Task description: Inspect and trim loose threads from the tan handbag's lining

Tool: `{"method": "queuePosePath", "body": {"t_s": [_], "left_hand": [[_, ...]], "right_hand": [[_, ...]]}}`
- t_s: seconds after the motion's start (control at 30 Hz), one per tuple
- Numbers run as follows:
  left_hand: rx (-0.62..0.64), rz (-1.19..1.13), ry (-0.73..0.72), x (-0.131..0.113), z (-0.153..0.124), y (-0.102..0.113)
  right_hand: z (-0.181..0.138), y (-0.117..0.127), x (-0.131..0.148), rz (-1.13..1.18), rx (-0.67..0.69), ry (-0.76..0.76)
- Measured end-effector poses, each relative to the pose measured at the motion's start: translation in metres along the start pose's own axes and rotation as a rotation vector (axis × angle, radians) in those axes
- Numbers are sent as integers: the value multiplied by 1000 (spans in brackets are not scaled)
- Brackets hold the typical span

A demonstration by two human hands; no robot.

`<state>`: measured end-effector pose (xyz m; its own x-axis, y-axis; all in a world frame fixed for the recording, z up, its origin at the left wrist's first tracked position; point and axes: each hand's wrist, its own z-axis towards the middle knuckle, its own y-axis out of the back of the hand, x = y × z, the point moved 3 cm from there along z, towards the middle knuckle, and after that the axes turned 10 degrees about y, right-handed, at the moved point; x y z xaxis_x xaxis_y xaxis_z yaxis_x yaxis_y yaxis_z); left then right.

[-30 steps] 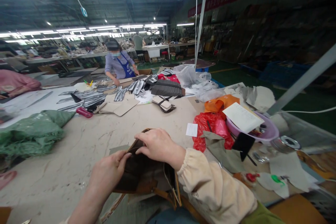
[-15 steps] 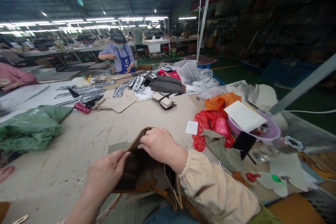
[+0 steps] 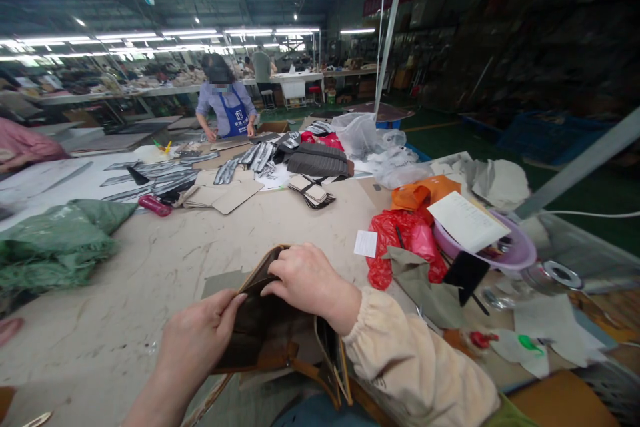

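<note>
A brown leather handbag [image 3: 295, 353] with dark lining lies open-mouthed at the near edge of the table, its mouth facing me. My left hand [image 3: 200, 333] pinches the left rim of the bag between thumb and fingers. At the far rim, my right hand [image 3: 310, 283] is curled over the edge, its fingers holding the dark lining just inside the mouth; part of the grip is hidden by the hand itself. Tan straps and a side gusset hang toward my lap below the right wrist.
A green cloth [image 3: 60, 240] lies at left. To the right are a red plastic bag [image 3: 383, 260], a purple basin [image 3: 525, 253] with a paper on it, and a glass jar [image 3: 550, 277]. Beige cut pieces [image 3: 225, 197] lie ahead. A co-worker in a blue apron [image 3: 235, 117] stands across the table.
My right hand's fingers have shifted slightly along the lining, and the thumb shows a little more. My left hand keeps its hold. The co-worker's hands have lowered to the table.
</note>
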<state>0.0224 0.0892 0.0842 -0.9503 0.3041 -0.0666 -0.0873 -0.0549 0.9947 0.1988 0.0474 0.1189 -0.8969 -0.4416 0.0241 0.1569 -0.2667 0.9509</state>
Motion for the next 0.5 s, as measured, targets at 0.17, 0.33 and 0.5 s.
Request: {"method": "queuePosePath", "body": {"t_s": [0.17, 0.33, 0.5], "left_hand": [[-24, -83, -25, -3, -1, 2], [-32, -163, -64, -7, -6, 5], [-46, -159, -43, -8, -10, 3]], "right_hand": [[-2, 1, 1, -7, -9, -6], [1, 0, 0, -3, -4, -51], [6, -3, -1, -24, 0, -62]]}}
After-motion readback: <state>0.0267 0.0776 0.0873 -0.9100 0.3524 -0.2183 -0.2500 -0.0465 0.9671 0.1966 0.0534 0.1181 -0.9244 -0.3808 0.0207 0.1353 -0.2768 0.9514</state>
